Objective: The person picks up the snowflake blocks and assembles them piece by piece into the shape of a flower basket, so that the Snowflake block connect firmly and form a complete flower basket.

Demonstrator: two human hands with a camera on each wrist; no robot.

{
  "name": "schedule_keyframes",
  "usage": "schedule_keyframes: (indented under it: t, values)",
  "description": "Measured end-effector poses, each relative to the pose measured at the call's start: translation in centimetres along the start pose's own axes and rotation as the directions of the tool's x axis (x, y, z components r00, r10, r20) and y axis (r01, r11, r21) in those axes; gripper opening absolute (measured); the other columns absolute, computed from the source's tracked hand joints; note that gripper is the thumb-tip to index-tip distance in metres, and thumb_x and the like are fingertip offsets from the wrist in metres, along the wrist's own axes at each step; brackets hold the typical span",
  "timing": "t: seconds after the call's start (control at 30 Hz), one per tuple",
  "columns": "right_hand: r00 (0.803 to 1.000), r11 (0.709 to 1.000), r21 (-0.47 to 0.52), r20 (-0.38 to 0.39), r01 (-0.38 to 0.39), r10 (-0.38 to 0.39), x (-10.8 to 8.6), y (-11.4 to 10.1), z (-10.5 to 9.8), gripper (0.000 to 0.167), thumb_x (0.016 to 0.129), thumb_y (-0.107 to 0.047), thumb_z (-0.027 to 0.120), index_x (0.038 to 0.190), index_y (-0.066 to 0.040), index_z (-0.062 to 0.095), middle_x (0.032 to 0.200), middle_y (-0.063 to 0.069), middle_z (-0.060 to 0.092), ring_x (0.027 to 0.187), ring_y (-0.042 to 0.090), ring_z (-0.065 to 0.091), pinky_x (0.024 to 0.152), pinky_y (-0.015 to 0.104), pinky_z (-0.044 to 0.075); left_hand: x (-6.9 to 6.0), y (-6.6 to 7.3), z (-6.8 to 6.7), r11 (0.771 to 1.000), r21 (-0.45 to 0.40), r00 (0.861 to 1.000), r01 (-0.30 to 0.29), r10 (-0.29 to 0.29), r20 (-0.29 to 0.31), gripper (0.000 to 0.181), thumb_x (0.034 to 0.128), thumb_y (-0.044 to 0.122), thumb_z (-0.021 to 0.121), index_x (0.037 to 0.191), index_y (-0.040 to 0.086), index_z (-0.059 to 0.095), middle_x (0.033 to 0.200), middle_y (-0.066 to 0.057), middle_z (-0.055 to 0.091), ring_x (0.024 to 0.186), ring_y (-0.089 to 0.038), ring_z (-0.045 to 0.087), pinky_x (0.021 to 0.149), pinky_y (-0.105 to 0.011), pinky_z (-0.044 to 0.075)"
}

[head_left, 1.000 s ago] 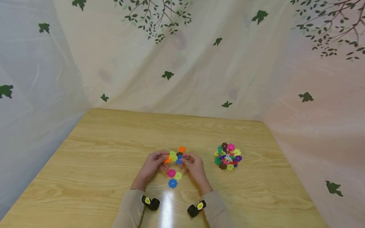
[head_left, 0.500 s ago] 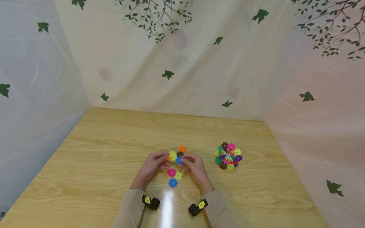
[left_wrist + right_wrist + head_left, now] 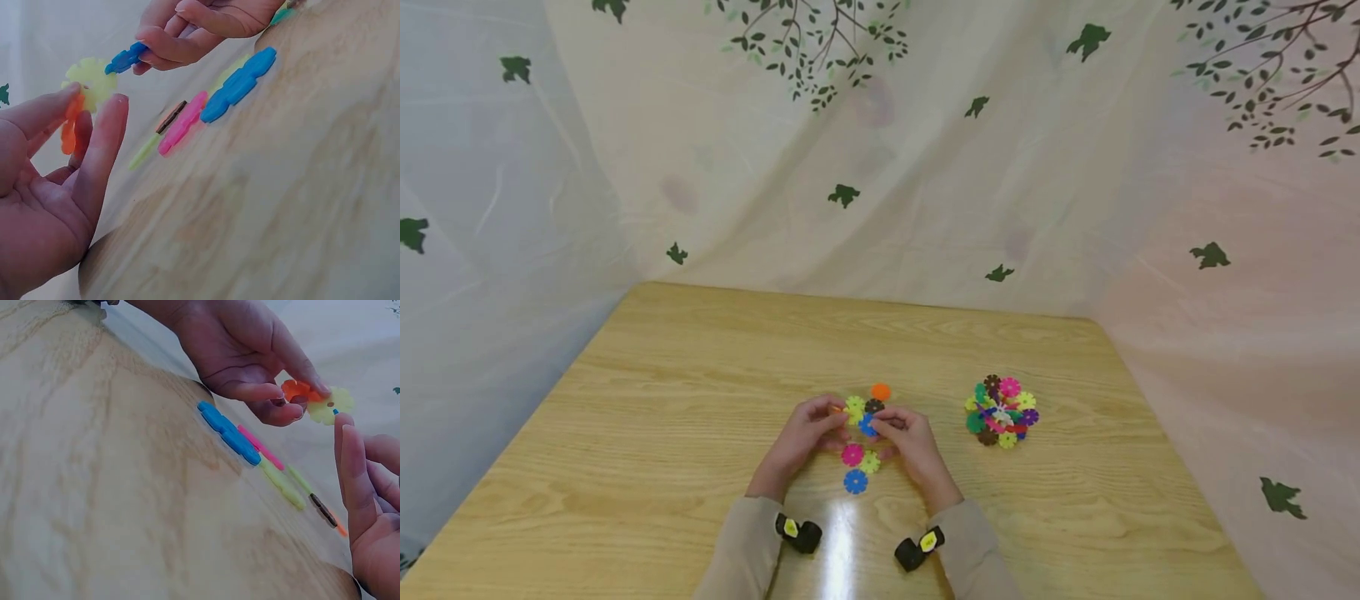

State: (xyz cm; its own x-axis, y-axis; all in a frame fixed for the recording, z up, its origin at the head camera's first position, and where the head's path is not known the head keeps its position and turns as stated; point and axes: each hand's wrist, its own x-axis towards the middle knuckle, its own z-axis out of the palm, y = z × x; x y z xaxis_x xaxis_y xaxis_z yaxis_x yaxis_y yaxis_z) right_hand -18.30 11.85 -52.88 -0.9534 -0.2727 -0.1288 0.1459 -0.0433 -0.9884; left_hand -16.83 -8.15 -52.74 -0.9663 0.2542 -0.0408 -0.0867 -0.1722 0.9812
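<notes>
My left hand (image 3: 805,435) pinches a joined pair of flower-shaped plastic discs, a yellow disc (image 3: 94,80) and an orange disc (image 3: 70,132), standing at an angle to each other. Between its thumb and fingers, my right hand (image 3: 914,446) grips a blue disc (image 3: 127,58). The blue disc's edge meets the rim of the yellow one; whether their slots interlock I cannot tell. Both hands are raised over the table. Below them lie a pink disc (image 3: 852,455), a second yellow disc (image 3: 871,462) and another blue disc (image 3: 855,482).
Beyond the hands a brown disc (image 3: 875,407) and an orange disc (image 3: 881,391) lie on the wooden table (image 3: 700,358), with one more yellow disc there. To the right stands a heap of many-coloured discs (image 3: 1000,417). Printed cloth (image 3: 895,233) hangs behind the table.
The right hand's blue disc has shifted slightly left, up to the yellow disc. The left hand has turned its pair, so the orange disc shows less in the head view. Discs on the table stay put.
</notes>
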Motion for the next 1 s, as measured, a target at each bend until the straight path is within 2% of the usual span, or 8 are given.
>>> schedule_keyframes:
  t: [0.13,0.27,0.43,0.73,0.87,1.0]
  values:
    - [1.000,1.000,-0.012,0.018,0.002,-0.002,-0.07,0.13,0.23,0.024,0.092,-0.007,0.064,0.107,0.011,0.061,0.081,-0.002,0.066,0.070,0.010,0.068,0.054,0.022,0.058,-0.06,0.11,0.05,1.000,0.016,1.000,-0.007,0.007,-0.006,0.016,0.0958,0.003,0.055,0.103,-0.011,0.052,0.079,0.001,0.063,0.068,-0.011,0.066,0.059,-0.024,0.059]
    - [1.000,1.000,-0.011,0.009,0.005,-0.004,-0.18,0.20,0.39,0.023,0.093,-0.005,0.062,0.107,0.012,0.061,0.082,-0.001,0.066,0.070,0.010,0.069,0.061,0.024,0.061,-0.07,0.15,0.11,0.999,0.028,0.999,-0.032,0.032,-0.007,0.016,0.0945,0.001,0.056,0.096,-0.014,0.052,0.076,0.000,0.062,0.065,-0.010,0.065,0.056,-0.023,0.058]
    - [1.000,1.000,0.019,0.020,0.015,-0.016,-0.37,-0.05,0.41,0.022,0.093,-0.002,0.060,0.108,0.015,0.060,0.081,-0.001,0.066,0.070,0.011,0.070,0.066,0.027,0.062,-0.04,0.31,0.21,0.997,0.056,0.999,-0.047,0.047,-0.010,0.021,0.0938,0.000,0.057,0.099,-0.019,0.052,0.072,0.002,0.063,0.062,-0.008,0.065,0.055,-0.021,0.057]
    - [1.000,0.998,0.057,0.023,0.009,-0.010,-0.13,-0.09,0.18,0.019,0.093,0.000,0.059,0.105,0.015,0.062,0.079,0.001,0.066,0.068,0.012,0.070,0.065,0.027,0.062,0.07,0.48,0.31,0.992,0.117,0.999,-0.035,0.039,-0.030,0.023,0.0924,0.000,0.059,0.100,-0.021,0.054,0.064,0.005,0.064,0.058,-0.006,0.064,0.050,-0.017,0.052]
    - [0.999,0.999,0.052,0.043,0.001,-0.003,-0.14,-0.29,0.05,0.019,0.093,0.001,0.059,0.104,0.016,0.062,0.078,0.000,0.066,0.066,0.011,0.069,0.065,0.026,0.062,-0.03,0.56,0.26,0.993,0.119,1.000,-0.024,0.025,-0.001,0.022,0.0930,0.000,0.058,0.099,-0.021,0.054,0.064,0.006,0.065,0.057,-0.006,0.064,0.048,-0.017,0.049]
    - [0.998,0.999,0.046,0.065,0.000,-0.003,-0.26,-0.52,0.09,0.022,0.092,0.001,0.060,0.105,0.019,0.061,0.078,-0.002,0.066,0.064,0.010,0.068,0.063,0.024,0.061,-0.15,0.72,0.24,0.993,0.112,0.999,-0.038,0.035,0.027,0.021,0.0933,0.000,0.057,0.098,-0.020,0.055,0.064,0.006,0.065,0.057,-0.006,0.063,0.047,-0.016,0.047]
